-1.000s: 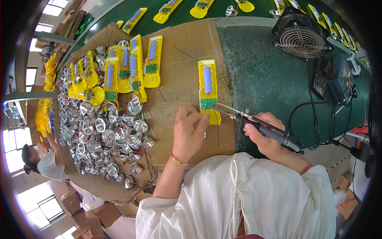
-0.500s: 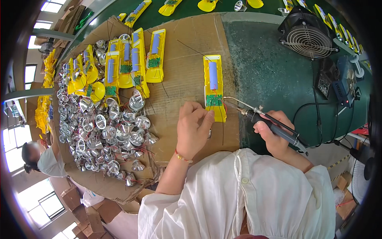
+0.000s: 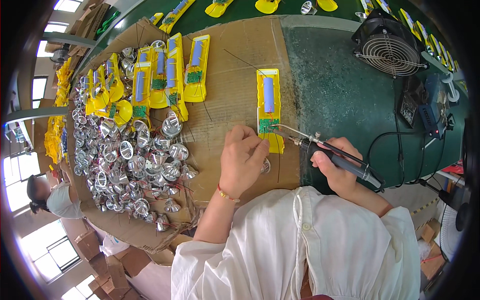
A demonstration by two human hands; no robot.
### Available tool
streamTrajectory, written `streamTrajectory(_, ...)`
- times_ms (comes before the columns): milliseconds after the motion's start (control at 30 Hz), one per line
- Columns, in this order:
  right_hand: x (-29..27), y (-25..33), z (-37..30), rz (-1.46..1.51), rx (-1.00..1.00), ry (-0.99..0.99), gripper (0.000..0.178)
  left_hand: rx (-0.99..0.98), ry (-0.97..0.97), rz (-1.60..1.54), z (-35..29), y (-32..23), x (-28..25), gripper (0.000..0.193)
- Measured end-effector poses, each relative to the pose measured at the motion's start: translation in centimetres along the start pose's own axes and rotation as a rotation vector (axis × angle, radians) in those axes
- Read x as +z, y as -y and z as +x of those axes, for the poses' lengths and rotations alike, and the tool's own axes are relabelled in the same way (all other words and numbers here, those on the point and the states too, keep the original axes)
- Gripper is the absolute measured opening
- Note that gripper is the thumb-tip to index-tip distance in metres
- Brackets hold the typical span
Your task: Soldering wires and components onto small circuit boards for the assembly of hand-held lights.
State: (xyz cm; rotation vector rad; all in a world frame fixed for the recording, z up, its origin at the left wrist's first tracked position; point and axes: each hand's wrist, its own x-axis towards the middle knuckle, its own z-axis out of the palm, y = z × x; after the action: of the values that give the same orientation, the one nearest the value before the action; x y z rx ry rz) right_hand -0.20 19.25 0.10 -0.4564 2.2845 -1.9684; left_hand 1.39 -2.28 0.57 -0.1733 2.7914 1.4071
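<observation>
On the cardboard lies a yellow flashlight housing point(image 3: 278, 144) with a purple battery cell point(image 3: 269, 94) and a green circuit board point(image 3: 265, 125) in it. My left hand point(image 3: 242, 159) is closed in a pinch beside the board's lower left; its fingertips hide what they hold. A silver reflector cup point(image 3: 265, 166) shows partly from behind that hand. In my right hand point(image 3: 336, 165) is a soldering iron point(image 3: 345, 166) with a thin metal feed tube point(image 3: 295, 131) along it. The iron's tip and the tube end are at the board's right side.
Many silver reflector cups point(image 3: 127, 150) are heaped on the cardboard point(image 3: 225, 95) at left, with several yellow housings point(image 3: 195, 75) behind them. A black fan point(image 3: 387, 52) and a blue soldering station point(image 3: 434, 112) stand at right, with cables nearby. Another person point(image 3: 62, 200) is at far left.
My right hand has moved slightly left, bringing the soldering iron's tip from the board's right edge onto the board. My left hand stays almost in place, still pinched.
</observation>
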Motion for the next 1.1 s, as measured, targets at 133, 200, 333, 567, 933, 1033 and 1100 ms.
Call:
streamTrajectory(133, 0.3, -0.6, 0.1, 0.054, 0.044, -0.055, 0.016, 0.001, 0.022, 0.018, 0.2, -0.1, 0.0, 0.016)
streamTrajectory(200, 0.4, -0.2, 0.5, 0.063, 0.049, -0.041, 0.015, 0.001, 0.021, 0.022, 0.2, -0.1, 0.2, 0.016)
streamTrajectory(333, 0.6, -0.6, 0.3, 0.039, 0.06, -0.022, 0.013, 0.007, -0.001, 0.011, 0.1, 0.1, 0.5, 0.016)
streamTrajectory(567, 0.4, -0.2, -0.2, 0.2, 0.127, -0.146, 0.017, 0.025, -0.019, 0.015, 0.3, 0.4, 0.6, 0.011)
streamTrajectory(933, -2.0, -1.4, -0.4, 0.199, 0.057, -0.234, 0.018, 0.051, -0.028, 0.057, 0.0, 0.3, 0.4, 0.011)
streamTrajectory(1033, -3.9, -1.9, -0.4, 0.152, 0.042, -0.287, 0.018, -0.27, -0.204, -0.444, -0.6, -0.4, -0.3, 0.013)
streamTrajectory(1100, -5.0, -2.4, -0.2, 0.115, 0.026, -0.31, 0.017, -0.284, -0.235, -0.315, -0.2, -0.2, -0.8, 0.013)
